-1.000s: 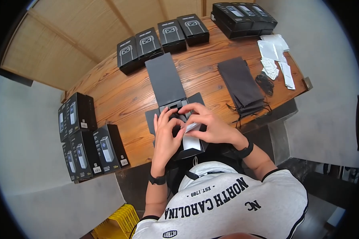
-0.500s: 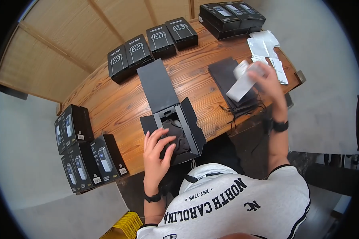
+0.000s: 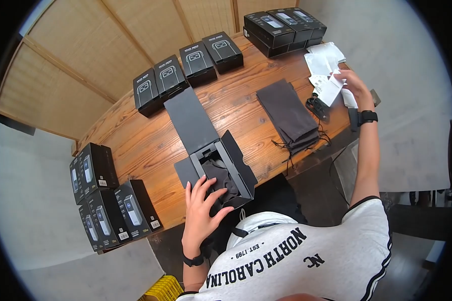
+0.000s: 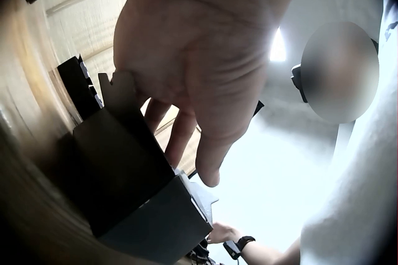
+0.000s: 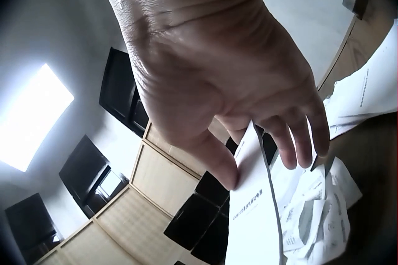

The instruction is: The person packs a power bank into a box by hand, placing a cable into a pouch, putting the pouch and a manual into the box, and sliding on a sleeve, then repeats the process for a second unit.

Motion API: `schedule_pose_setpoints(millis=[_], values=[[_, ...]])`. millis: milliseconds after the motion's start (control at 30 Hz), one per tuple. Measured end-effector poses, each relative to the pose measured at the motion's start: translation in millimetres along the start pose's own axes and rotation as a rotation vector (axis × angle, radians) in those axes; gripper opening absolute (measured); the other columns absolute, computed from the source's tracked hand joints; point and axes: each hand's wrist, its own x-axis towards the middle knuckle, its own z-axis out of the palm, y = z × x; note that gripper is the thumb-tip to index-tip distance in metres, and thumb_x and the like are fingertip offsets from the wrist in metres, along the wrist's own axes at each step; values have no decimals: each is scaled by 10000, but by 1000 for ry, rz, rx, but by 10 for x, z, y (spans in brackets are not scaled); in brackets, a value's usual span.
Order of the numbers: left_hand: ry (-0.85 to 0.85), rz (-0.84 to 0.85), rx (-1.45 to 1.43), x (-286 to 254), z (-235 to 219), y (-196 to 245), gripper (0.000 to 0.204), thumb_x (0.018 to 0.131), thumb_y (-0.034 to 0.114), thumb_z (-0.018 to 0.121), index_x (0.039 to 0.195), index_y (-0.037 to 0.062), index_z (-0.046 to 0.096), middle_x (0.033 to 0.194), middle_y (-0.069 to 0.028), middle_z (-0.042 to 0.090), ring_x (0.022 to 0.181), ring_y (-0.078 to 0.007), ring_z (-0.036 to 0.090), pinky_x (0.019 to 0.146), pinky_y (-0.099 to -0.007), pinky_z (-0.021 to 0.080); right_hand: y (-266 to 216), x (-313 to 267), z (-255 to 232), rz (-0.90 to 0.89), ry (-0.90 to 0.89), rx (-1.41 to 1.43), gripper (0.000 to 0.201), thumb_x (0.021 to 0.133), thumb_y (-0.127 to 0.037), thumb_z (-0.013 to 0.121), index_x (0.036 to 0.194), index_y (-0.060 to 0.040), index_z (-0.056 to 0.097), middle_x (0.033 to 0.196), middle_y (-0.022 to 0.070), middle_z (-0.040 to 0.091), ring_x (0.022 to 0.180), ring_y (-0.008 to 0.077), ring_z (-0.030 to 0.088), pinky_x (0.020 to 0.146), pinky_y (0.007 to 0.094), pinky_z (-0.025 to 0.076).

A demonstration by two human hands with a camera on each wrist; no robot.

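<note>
An open black box stands at the table's front edge, its long lid folded back. Dark cloth fills its inside. My left hand is over the box's near left side, fingers spread and fingertips at the cloth; the left wrist view shows the palm beside a box flap. Out at the table's right end, my right hand pinches a white printed leaflet between thumb and fingers. It is held over a pile of loose white papers.
Dark drawstring pouches lie stacked right of the box, with a coiled black cable beside them. Black boxes line the back, more sit at the back right, and several stand at the left edge.
Both hands were at the box with white paper in it. My right hand has carried the leaflet out to the papers at the right; my left hand has stayed at the box.
</note>
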Motion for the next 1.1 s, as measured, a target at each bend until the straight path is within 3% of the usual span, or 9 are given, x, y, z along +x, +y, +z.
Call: schedule_pose_setpoints(millis=[133, 267, 467, 533, 600, 667, 867, 1000, 1100], values=[[-17, 4, 37, 3, 35, -9, 409, 793, 325, 834, 1133, 120, 732, 1376, -119, 574, 1412, -356, 419, 1192, -602, 200, 172, 44, -501, 52, -128, 26, 432, 820, -268, 698, 1192, -47, 700, 1121, 68, 692, 1166, 177, 575, 1015, 403, 409], [-15, -6, 46, 5, 66, -29, 395, 790, 306, 836, 1121, 115, 735, 1381, -119, 570, 1415, -357, 415, 1190, -603, 201, 166, 67, -789, 104, 3, -288, 402, 795, -218, 702, 1162, -55, 706, 1094, 57, 691, 1138, 190, 588, 1006, 383, 418], [25, -31, 26, 14, 127, -48, 403, 774, 283, 841, 1119, 108, 731, 1385, -120, 570, 1419, -359, 413, 1193, -597, 205, 604, 561, -752, -198, 19, -483, 394, 772, -110, 736, 1155, -30, 687, 1091, 96, 701, 1091, 241, 631, 991, 358, 463], [50, -28, 5, -8, 149, -67, 416, 765, 279, 845, 1127, 110, 730, 1391, -120, 571, 1426, -361, 409, 1199, -593, 199, 655, 683, -436, -545, 318, -493, 348, 823, -84, 711, 1164, -21, 682, 1161, 129, 707, 1140, 250, 648, 1005, 384, 493], [68, -24, -6, -25, 167, -76, 416, 777, 288, 839, 1140, 118, 728, 1400, -119, 568, 1431, -362, 405, 1201, -596, 192, 466, 599, 15, -687, 360, -383, 264, 912, -121, 689, 1165, -47, 699, 1172, 113, 704, 1156, 238, 642, 1022, 361, 480], [82, -28, -23, -40, 180, -78, 418, 789, 290, 832, 1160, 129, 723, 1408, -117, 561, 1435, -361, 401, 1203, -596, 189, -36, 38, 715, -650, 195, -243, 207, 949, -142, 667, 1124, -50, 728, 1207, 99, 691, 1161, 236, 634, 1018, 355, 470], [112, -13, -23, -33, 214, -68, 379, 807, 263, 820, 1147, 128, 721, 1418, -116, 547, 1439, -352, 390, 1203, -591, 193, -1058, -1637, 2509, -999, -294, -254, 170, 921, -163, 688, 1027, -44, 748, 1304, 143, 634, 1238, 315, 585, 1054, 399, 441], [153, -4, -12, 2, 265, -119, 361, 819, 255, 811, 1145, 131, 722, 1421, -116, 545, 1437, -355, 391, 1202, -588, 195, -1191, -1978, 3139, -1272, -327, -444, 150, 877, -205, 723, 913, -64, 754, 1393, 148, 568, 1371, 355, 456, 1151, 526, 311], [193, 16, -5, 35, 280, -132, 335, 841, 251, 792, 1129, 102, 705, 1407, -131, 538, 1435, -360, 388, 1198, -600, 195, -1176, -2088, 3377, -1264, -344, -668, 229, 820, -239, 755, 854, -12, 758, 1448, 184, 533, 1435, 369, 384, 1181, 575, 261]])
